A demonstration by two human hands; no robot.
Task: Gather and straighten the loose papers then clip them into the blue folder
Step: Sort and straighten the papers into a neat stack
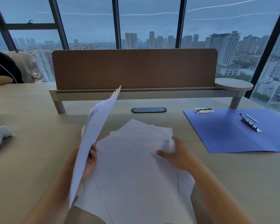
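On the bench (pixel 39 143) before you, the loose papers (pixel 136 167) lie fanned; the blue folder (pixel 233 135) lies open, well apart to their right. Your left hand (pixel 90 160) curls its fingers round a raised sheaf (pixel 94 135). Your right hand (pixel 179 154) pinches a sheet's corner.

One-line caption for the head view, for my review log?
Left hand lifts sheets while right hand gathers loose papers; blue folder lies open.
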